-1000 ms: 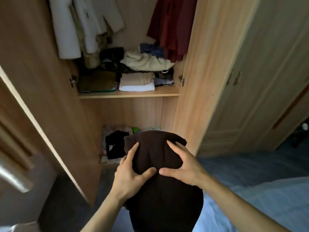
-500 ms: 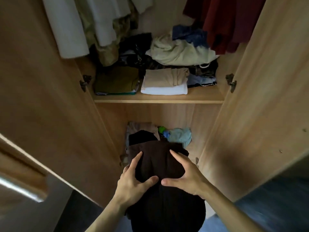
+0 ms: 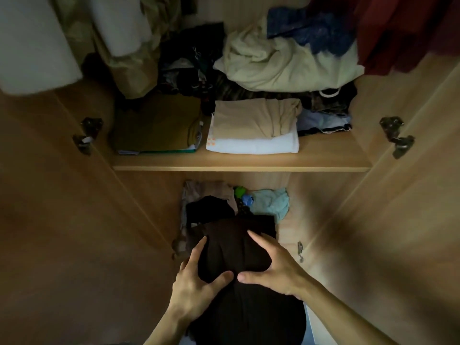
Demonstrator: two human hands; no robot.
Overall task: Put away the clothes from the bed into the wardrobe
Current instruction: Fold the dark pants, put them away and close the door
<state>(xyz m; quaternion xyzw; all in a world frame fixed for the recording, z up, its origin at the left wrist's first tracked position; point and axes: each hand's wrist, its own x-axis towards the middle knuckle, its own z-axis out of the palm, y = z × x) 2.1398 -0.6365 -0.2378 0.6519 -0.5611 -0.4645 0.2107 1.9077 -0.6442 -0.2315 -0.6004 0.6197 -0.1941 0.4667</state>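
I hold a folded dark brown garment (image 3: 234, 247) in front of me with both hands. My left hand (image 3: 196, 287) grips its left side with the thumb on top, and my right hand (image 3: 271, 270) grips its right side the same way. The garment's far end hangs over the lower compartment of the open wardrobe (image 3: 239, 168), above a black garment (image 3: 209, 210) lying there. The garment's near part hides my body and the floor below.
The shelf holds an olive folded pile (image 3: 156, 125), a beige piece on a white one (image 3: 254, 130), a cream bundle (image 3: 281, 63) and dark clothes. Hanging white coats (image 3: 32, 43) and red garments (image 3: 403, 28) fill the top. A light blue cloth (image 3: 271, 200) lies below. Open doors flank both sides.
I have moved closer to the wardrobe, so the shelf and lower compartment fill the view. The brown garment has advanced over the lower compartment, both hands keeping the same grip.
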